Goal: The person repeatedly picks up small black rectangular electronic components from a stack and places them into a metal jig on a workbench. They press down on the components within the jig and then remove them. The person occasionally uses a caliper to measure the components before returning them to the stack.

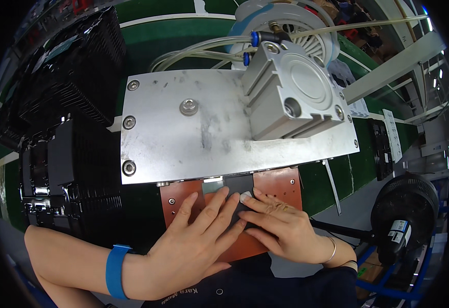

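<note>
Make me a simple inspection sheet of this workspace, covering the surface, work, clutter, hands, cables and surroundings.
Surface: green bench, partly covered by a metal plate with dark smudges.
Job's things: dark sheet over an orange base; small white piece.
Clutter: black trays stacked at left.
Hands: left hand, fingers spread, over the base; right hand, fingertips at the white piece.
Cables: clear tubes beside the metal block.
Surroundings: fan beyond the block.

Orange-brown plate (280, 186), blue wristband (115, 273), green tabletop (315, 186); half-hidden strip (239, 183) perhaps dark grey.
</note>
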`<action>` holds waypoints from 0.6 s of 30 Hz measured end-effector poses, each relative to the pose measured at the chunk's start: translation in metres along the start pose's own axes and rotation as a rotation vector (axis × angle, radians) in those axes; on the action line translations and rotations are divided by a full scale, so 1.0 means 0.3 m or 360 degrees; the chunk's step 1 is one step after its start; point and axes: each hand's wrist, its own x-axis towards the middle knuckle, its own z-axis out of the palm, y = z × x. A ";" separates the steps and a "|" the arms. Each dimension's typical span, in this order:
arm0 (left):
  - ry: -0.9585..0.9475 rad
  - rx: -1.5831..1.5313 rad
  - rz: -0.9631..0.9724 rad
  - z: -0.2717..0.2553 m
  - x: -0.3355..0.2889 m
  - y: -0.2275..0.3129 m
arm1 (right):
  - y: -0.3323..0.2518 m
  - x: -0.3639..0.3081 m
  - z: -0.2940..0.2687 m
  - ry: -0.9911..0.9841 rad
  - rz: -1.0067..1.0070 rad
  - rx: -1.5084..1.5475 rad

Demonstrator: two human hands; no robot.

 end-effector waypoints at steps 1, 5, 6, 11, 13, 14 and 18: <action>0.0015 -0.0025 -0.0005 0.002 -0.002 -0.002 | -0.012 -0.003 -0.004 -0.0057 0.0092 0.0120; 0.0131 -0.0074 -0.0006 0.021 -0.008 -0.006 | -0.021 -0.032 -0.021 0.0034 0.0484 0.1387; 0.0192 -0.0066 0.0040 0.018 -0.002 -0.003 | -0.025 -0.041 -0.005 0.0158 0.0680 0.1737; 0.0587 0.0087 0.0339 0.012 0.015 0.013 | 0.004 0.004 0.006 0.0486 0.0970 0.2001; 0.0507 -0.0135 0.0294 -0.023 0.003 0.013 | 0.034 0.044 -0.020 0.0247 0.1056 0.1804; 0.0468 -0.0242 0.0266 -0.047 -0.003 0.008 | 0.045 0.054 -0.026 0.0128 0.1090 0.1701; 0.0364 -0.1162 -0.0374 -0.093 -0.031 -0.032 | 0.042 -0.005 -0.004 0.0303 0.0847 0.1832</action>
